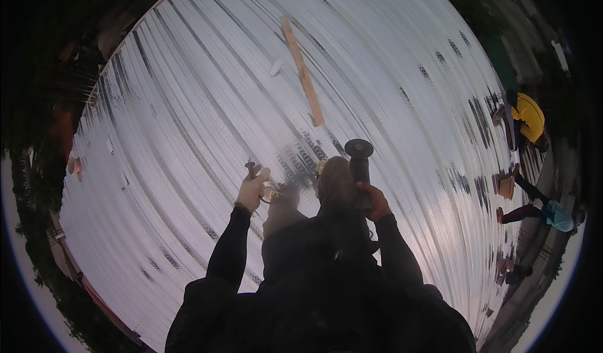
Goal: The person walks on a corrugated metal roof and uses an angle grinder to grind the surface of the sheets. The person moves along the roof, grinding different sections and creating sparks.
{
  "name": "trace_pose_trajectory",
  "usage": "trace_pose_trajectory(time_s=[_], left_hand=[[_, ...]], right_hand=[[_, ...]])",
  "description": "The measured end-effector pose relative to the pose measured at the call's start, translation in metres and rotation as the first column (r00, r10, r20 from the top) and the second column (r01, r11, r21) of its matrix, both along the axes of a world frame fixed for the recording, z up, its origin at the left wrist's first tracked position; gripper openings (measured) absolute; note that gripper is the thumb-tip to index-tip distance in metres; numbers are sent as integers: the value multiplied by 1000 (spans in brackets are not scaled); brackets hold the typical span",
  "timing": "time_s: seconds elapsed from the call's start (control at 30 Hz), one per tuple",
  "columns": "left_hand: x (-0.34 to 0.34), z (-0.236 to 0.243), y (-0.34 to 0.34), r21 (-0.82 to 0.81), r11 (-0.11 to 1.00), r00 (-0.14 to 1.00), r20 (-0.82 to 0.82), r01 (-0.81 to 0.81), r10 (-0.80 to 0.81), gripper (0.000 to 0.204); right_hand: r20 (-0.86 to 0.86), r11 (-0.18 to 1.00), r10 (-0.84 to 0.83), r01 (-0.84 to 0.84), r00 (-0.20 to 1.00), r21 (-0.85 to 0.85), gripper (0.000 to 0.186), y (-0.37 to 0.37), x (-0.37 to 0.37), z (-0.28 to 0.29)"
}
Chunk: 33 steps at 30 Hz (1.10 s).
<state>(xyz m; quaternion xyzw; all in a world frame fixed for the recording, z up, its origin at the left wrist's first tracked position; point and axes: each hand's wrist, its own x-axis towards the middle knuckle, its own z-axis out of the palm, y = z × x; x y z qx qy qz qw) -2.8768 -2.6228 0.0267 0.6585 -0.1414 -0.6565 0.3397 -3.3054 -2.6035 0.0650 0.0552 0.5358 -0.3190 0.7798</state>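
My left hand [251, 190], pale and apparently gloved, is closed on a small dark-topped item [250, 169] that I cannot make out. My right hand [375, 199] is wrapped round a black cylindrical tool [359, 164] with a round disc-shaped top, held upright beside my right leg. My legs [333, 186] stand between my hands on the ribbed silvery metal roofing [169, 139]; a dark scuffed patch lies just in front of them.
A wooden plank [301, 70] lies ahead, beside a small pale piece [275, 67]. At the right edge are a person in yellow [527, 117] and a person in light blue [556, 215]. Dark trees border the curved roof edge.
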Motion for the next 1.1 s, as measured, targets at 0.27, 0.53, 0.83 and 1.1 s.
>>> trace_pose_trajectory(time_s=[0.27,0.53,0.83,1.1], left_hand=[[-62,-121,-115,194,978,990,-103,-70,92,40],[-183,-370,-152,333,904,947,-83,-267,310,38],[-266,-580,-272,78,997,759,650,-28,-30,54],[-282,-596,-302,58,995,844,527,79,-98,56]], right_hand=[[-215,943,330,-329,919,37,34,-54,-25,-45],[-505,665,695,-725,512,180,55,-81,-107,-164],[-822,548,564,-780,78,302,43,-83,-180,-214],[-779,579,617,-733,108,357,38,-111,-192,-236]])
